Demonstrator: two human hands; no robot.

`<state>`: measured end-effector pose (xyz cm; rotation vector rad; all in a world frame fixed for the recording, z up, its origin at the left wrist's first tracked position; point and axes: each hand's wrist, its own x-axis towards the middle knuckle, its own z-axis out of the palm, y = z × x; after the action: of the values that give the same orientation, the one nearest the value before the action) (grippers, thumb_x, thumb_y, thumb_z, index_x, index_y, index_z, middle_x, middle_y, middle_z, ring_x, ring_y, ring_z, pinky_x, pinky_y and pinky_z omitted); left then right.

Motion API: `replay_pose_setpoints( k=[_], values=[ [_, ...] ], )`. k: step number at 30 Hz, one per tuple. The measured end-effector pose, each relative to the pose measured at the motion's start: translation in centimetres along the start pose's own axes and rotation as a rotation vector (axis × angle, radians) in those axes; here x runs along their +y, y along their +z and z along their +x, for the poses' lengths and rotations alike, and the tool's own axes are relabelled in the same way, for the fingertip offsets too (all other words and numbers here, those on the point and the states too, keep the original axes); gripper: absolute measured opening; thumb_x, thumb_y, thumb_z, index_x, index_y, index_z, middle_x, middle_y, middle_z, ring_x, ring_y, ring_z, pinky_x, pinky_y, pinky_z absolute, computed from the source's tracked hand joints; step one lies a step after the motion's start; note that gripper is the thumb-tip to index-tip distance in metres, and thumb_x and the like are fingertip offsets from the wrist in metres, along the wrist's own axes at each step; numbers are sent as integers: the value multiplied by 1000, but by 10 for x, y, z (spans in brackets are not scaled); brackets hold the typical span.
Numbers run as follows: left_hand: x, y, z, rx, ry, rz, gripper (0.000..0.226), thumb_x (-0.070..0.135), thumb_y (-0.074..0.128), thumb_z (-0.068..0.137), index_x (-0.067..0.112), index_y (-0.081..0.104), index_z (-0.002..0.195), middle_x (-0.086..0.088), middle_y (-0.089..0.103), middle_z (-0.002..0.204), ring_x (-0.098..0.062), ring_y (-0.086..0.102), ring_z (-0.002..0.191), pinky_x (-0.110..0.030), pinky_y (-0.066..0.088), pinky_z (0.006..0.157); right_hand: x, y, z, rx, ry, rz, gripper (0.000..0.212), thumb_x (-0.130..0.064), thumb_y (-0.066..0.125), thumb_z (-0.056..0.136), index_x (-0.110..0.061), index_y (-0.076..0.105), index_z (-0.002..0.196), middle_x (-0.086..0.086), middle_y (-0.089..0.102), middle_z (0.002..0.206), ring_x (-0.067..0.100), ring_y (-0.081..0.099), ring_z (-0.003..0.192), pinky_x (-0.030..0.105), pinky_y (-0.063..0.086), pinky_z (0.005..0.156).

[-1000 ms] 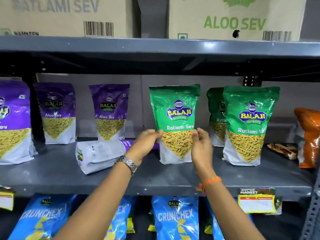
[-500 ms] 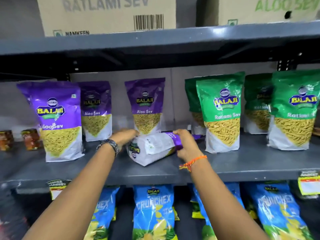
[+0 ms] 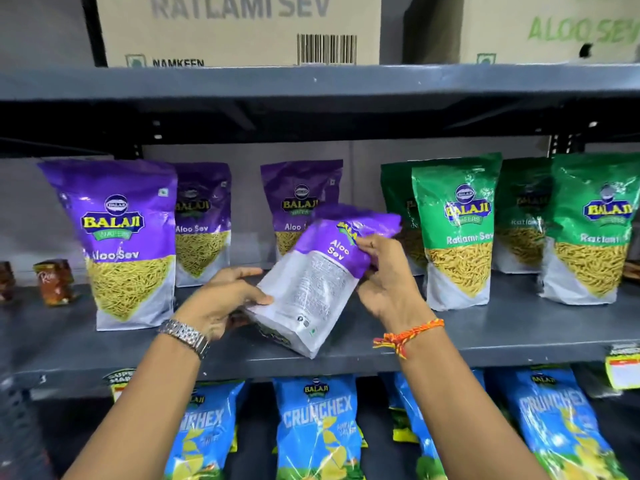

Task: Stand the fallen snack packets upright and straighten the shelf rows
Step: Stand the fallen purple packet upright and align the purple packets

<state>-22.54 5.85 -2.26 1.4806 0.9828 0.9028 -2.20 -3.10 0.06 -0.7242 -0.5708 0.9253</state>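
A purple and white Aloo Sev packet leans tilted at the middle of the grey shelf, its back towards me and its top up to the right. My left hand grips its lower left side. My right hand holds its purple top. Three purple Aloo Sev packets stand upright: a large front one at the left and two further back. Green Ratlami Sev packets stand upright to the right, with darker ones behind them.
Small brown jars stand at the shelf's far left. Blue Crunchex bags fill the shelf below. Cardboard cartons sit on the shelf above. A yellow price tag hangs on the shelf edge at the right.
Both hands left the green Ratlami Sev packet and went left to the fallen Aloo Sev packet. It has been lifted from lying flat to a steep tilt. The view shifted left.
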Motion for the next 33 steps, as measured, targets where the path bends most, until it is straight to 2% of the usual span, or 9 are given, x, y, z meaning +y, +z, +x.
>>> replay_pose_setpoints(
  k=[5, 8, 13, 15, 19, 23, 25, 28, 33],
  values=[
    [-14, 8, 7, 87, 135, -14, 74, -28, 67, 69, -2, 46, 134, -9, 61, 87, -26, 61, 82, -29, 57, 61, -16, 26, -1, -221, -64, -45, 16, 1, 54, 85, -8, 62, 73, 1, 67, 51, 11, 62, 41, 16, 49, 42],
    [-20, 23, 16, 154, 212, 54, 71, -27, 72, 65, 8, 47, 122, -5, 56, 85, -23, 60, 83, -21, 57, 55, -19, 30, 9, -315, -113, -59, 11, -2, 60, 82, -5, 67, 90, 2, 73, 68, 11, 70, 56, 23, 59, 59],
    [-48, 30, 47, 243, 250, 182, 89, 16, 88, 38, 30, 44, 114, -2, 65, 112, -24, 67, 107, -48, 57, 92, -2, 19, 28, -320, -178, -170, 47, -1, 66, 76, 4, 65, 123, 11, 73, 100, 11, 73, 79, 28, 60, 79],
    [-52, 29, 52, 269, 266, 263, 89, 32, 84, 31, 35, 41, 109, -3, 67, 114, -26, 68, 107, -48, 58, 90, 4, 10, 35, -307, -190, -130, 38, 5, 61, 82, 0, 66, 120, 8, 75, 95, 11, 74, 78, 25, 59, 74],
    [-32, 39, 16, 348, 309, 451, 96, 26, 91, 48, 15, 42, 129, -8, 51, 129, -28, 56, 117, -46, 48, 104, 6, -9, 42, -265, -196, -51, 14, -10, 67, 75, -20, 62, 83, -5, 72, 76, 8, 67, 68, 24, 49, 67],
    [-30, 61, 1, 263, 268, 294, 71, 38, 84, 64, 22, 42, 120, -1, 39, 124, -25, 50, 120, -44, 44, 109, 17, -21, 47, -178, -77, -195, 16, -38, 62, 88, -23, 63, 93, -3, 75, 86, 15, 66, 81, 32, 47, 70],
    [-31, 75, -4, 176, 218, 186, 63, 41, 78, 77, 22, 41, 124, -1, 32, 127, -21, 42, 127, -36, 36, 114, 26, -24, 48, -180, 17, -312, 41, -54, 45, 96, -22, 70, 106, -2, 78, 96, 15, 71, 89, 34, 50, 76],
    [-31, 87, -7, 192, 184, 86, 59, 52, 60, 90, 22, 38, 135, 1, 29, 132, -23, 38, 130, -30, 33, 102, 41, -29, 37, -229, 68, -391, 53, -59, 33, 98, -25, 71, 113, -7, 79, 104, 9, 73, 97, 35, 52, 90],
    [-28, 76, 27, 237, 191, -86, 100, 97, 27, 66, 28, 53, 133, 4, 53, 139, -20, 50, 130, -46, 38, 114, 55, -26, 11, -186, 29, -378, 59, -62, 41, 91, -19, 71, 118, -7, 74, 115, 11, 63, 109, 36, 46, 99]
  ],
)
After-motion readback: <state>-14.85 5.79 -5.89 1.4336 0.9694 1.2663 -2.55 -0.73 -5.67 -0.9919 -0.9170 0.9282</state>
